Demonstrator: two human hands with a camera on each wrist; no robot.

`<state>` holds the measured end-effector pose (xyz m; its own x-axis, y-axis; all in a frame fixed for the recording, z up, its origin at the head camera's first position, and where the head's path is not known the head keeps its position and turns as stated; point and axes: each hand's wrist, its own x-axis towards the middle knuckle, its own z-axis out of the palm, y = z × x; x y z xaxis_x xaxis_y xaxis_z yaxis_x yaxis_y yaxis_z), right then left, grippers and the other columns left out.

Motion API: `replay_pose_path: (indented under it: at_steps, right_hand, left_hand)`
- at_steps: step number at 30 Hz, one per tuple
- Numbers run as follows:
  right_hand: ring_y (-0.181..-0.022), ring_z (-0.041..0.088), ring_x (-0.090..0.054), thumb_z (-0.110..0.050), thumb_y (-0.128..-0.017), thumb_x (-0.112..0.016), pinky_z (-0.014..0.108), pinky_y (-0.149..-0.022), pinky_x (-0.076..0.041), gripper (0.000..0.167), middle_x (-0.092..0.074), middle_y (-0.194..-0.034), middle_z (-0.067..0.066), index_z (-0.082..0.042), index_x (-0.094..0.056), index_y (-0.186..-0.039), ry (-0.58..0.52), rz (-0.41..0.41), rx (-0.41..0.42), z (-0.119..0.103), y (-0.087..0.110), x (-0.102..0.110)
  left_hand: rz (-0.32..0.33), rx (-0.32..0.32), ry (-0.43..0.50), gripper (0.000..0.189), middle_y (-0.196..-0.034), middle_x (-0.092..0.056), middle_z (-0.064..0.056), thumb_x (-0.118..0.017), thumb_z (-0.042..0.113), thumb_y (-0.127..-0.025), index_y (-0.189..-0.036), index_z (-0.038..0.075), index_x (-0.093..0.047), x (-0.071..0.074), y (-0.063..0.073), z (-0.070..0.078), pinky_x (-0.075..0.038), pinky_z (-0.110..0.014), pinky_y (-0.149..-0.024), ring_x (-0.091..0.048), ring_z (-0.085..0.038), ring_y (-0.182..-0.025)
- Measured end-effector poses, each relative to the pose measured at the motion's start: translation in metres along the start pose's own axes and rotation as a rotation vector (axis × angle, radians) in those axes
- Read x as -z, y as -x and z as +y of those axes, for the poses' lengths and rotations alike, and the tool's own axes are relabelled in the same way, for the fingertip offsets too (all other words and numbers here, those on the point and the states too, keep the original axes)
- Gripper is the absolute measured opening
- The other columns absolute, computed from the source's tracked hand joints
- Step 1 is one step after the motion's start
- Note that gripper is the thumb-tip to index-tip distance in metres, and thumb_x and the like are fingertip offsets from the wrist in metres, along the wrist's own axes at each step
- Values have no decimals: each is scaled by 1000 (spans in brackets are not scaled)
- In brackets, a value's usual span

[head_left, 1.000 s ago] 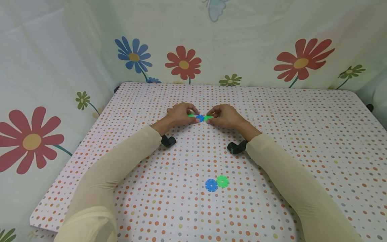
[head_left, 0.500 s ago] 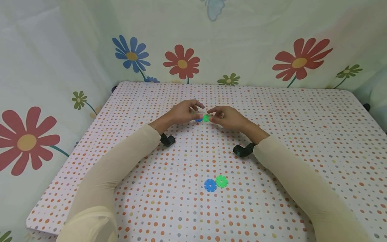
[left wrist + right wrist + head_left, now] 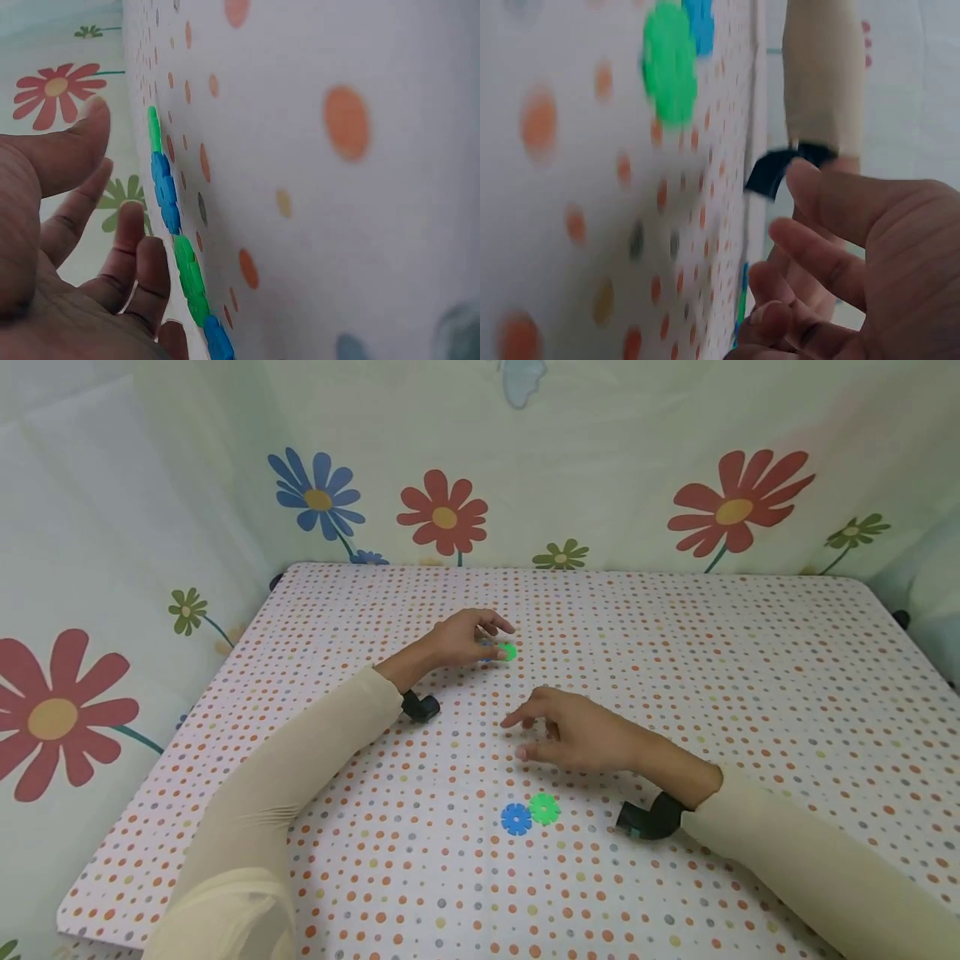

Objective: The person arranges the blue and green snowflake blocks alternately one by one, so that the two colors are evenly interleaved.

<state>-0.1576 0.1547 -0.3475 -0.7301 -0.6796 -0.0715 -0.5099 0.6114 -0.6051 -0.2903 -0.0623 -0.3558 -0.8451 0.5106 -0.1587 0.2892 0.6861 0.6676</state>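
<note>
Flat notched discs, green [image 3: 190, 281] and blue [image 3: 165, 193] in turn, form a row on the table in the left wrist view. My left hand [image 3: 461, 639] hovers beside this row, its thumb and fingers spread apart and holding nothing. In the head view it hides most of the row; a green end disc [image 3: 511, 652] shows past the thumb. Nearer to me lie a blue disc [image 3: 516, 819] and a green disc [image 3: 544, 808], edge to edge; whether they are joined I cannot tell. Above and just beyond that pair, my right hand [image 3: 581, 731] is in the air, fingers loosely bent, gripping nothing.
A dotted cloth covers the table [image 3: 420, 868]. Behind and to the left hangs a curtain [image 3: 600, 460] printed with flowers. Dark wrist cameras, one at the left wrist [image 3: 421, 707] and one at the right wrist [image 3: 651, 816], stick out below the sleeves.
My right hand has left the far row and come back toward me, close to the loose pair. The left hand has let go of the row but stays beside it.
</note>
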Motion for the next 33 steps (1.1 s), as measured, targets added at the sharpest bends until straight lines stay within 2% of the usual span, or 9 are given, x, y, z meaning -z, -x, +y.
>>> replay_pose_path:
  at_steps: [3,7,12,18,24,33]
  right_hand:
    - [-75,11,-49,-35,-87,-76,24,-66,-44,29,-58,-106,-6,-27,-71,-115,31,-60,35,-12,13,-8]
    - [-82,7,-50,-38,-84,-78,22,-72,-44,29,-55,-108,-13,-31,-72,-111,98,-108,89,-19,26,-19]
    - [-87,4,-50,-38,-83,-79,22,-76,-45,29,-53,-107,-14,-32,-72,-109,173,-84,182,-17,32,-25]
    - [-91,4,-49,-39,-84,-78,24,-78,-45,26,-53,-107,-14,-34,-72,-108,185,-81,241,-14,32,-27]
    - [-96,4,-50,-45,-84,-76,27,-80,-46,27,-53,-110,-14,-35,-71,-109,209,-93,247,-16,34,-29]
    - [-93,3,-49,-42,-85,-77,25,-82,-46,27,-52,-106,-14,-31,-71,-108,186,-102,282,-18,34,-32]
  left_hand:
    - [-28,18,-2,39,-135,-57,-5,-71,28,-92,-129,23,-61,0,0,-4,-47,-41,-101,-55,-22,-125]
    - [-55,0,-1,40,-134,-59,-6,-72,27,-91,-129,20,-61,-1,-3,-8,-47,-39,-101,-55,-22,-125]
    - [-46,1,-23,37,-129,-61,-6,-72,28,-91,-126,19,-63,-2,-5,-9,-48,-37,-100,-56,-23,-123]
    - [-47,-4,-74,35,-132,-62,-5,-71,29,-92,-124,19,-64,-4,-7,-7,-48,-37,-99,-57,-22,-121]
    - [-49,19,-88,33,-132,-62,-4,-71,30,-92,-123,21,-65,-6,-6,-6,-47,-39,-100,-57,-21,-121]
    - [-27,4,-138,30,-128,-64,-2,-69,31,-94,-123,24,-65,-5,-5,-5,-43,-45,-103,-58,-20,-119]
